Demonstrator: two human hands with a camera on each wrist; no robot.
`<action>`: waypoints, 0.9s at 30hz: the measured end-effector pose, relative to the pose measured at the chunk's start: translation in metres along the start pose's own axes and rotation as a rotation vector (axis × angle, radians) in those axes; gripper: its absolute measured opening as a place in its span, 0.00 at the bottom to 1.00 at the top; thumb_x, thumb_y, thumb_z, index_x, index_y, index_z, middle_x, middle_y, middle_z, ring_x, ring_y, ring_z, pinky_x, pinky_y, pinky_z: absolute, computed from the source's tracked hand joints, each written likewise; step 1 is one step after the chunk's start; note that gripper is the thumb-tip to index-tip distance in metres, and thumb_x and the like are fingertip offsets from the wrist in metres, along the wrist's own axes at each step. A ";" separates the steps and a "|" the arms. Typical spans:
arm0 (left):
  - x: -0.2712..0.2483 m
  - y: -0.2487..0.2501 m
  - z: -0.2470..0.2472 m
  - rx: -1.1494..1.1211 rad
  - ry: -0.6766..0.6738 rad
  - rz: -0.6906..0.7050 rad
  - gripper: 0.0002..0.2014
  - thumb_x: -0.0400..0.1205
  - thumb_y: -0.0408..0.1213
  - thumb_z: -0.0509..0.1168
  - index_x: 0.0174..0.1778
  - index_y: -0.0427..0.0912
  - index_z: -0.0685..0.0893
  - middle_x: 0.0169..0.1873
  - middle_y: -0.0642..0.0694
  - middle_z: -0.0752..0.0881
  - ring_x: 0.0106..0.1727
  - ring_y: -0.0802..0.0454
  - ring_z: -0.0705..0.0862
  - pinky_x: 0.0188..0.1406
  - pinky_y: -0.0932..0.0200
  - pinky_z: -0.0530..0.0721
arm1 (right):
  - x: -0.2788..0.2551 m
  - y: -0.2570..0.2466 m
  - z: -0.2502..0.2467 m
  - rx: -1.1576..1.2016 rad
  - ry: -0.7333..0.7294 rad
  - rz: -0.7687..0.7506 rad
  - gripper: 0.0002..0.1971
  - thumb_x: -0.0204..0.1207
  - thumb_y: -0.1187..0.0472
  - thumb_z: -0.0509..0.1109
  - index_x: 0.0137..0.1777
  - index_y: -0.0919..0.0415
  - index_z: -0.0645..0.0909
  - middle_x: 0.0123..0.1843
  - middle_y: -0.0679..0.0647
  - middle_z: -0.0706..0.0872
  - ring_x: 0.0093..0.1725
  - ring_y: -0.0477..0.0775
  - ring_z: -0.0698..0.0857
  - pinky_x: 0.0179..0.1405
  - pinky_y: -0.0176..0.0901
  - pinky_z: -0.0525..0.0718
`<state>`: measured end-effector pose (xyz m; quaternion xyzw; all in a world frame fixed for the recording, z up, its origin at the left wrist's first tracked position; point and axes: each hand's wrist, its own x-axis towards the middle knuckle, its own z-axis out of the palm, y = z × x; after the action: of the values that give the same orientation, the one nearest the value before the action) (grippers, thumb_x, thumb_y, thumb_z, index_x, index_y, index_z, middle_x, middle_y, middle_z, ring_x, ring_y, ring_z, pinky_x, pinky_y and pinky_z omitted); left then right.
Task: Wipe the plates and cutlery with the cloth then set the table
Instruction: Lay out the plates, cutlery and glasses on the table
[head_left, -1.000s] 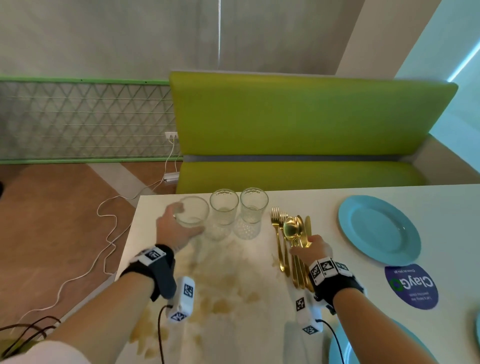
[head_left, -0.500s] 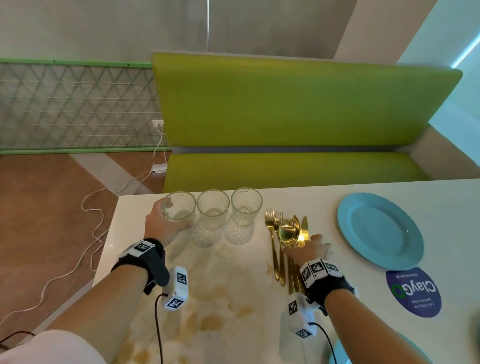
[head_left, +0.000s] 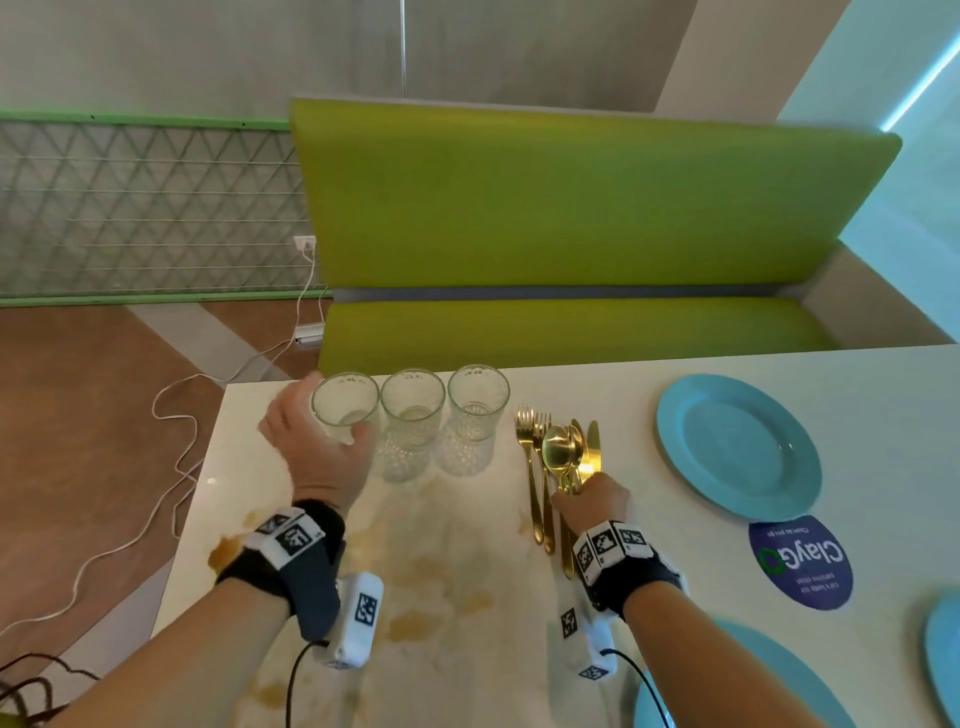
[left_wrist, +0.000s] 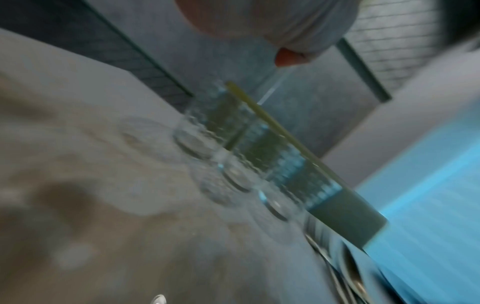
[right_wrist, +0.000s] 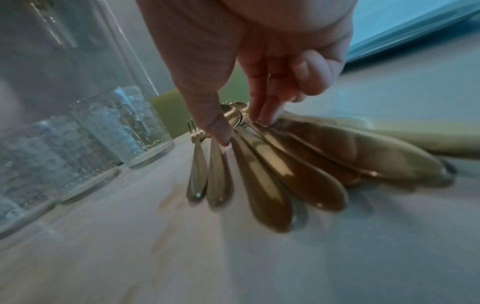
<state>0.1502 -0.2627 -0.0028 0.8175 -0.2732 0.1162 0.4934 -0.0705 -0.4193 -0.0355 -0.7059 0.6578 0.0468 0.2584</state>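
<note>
Left hand (head_left: 317, 441) curled around leftmost glass (head_left: 345, 402) at table's (head_left: 467, 649) far edge. Right hand (head_left: 589, 506) pinching bundle of gold cutlery (head_left: 561, 457) lying beside blue plate (head_left: 737, 447).

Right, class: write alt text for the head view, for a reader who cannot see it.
A person's left hand grips the leftmost of three glasses on a white table, while the right hand pinches a bunch of gold cutlery. A blue plate lies to the right, a green bench behind.
</note>
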 end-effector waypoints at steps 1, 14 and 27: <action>-0.008 0.012 0.006 -0.020 -0.017 0.096 0.27 0.65 0.40 0.61 0.58 0.30 0.76 0.50 0.32 0.81 0.53 0.44 0.73 0.54 0.57 0.66 | -0.001 -0.001 -0.001 -0.009 0.009 -0.008 0.11 0.70 0.53 0.71 0.42 0.61 0.79 0.38 0.55 0.83 0.38 0.53 0.82 0.34 0.39 0.77; -0.107 0.092 0.084 -0.011 -1.060 -0.459 0.17 0.83 0.37 0.59 0.68 0.40 0.74 0.64 0.44 0.80 0.65 0.48 0.78 0.59 0.63 0.74 | 0.008 -0.009 -0.006 -0.063 -0.070 -0.031 0.19 0.70 0.56 0.70 0.23 0.59 0.67 0.24 0.50 0.72 0.33 0.50 0.78 0.23 0.34 0.72; -0.092 0.095 0.097 -0.512 -1.153 -0.977 0.14 0.88 0.44 0.52 0.49 0.41 0.79 0.40 0.39 0.82 0.40 0.46 0.83 0.40 0.54 0.83 | -0.005 -0.005 -0.031 0.175 -0.434 -0.311 0.08 0.73 0.58 0.71 0.33 0.56 0.81 0.27 0.50 0.80 0.23 0.44 0.76 0.23 0.31 0.76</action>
<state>0.0133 -0.3518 -0.0215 0.6375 -0.1143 -0.6206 0.4420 -0.0754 -0.4277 -0.0053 -0.7470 0.4724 0.0997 0.4571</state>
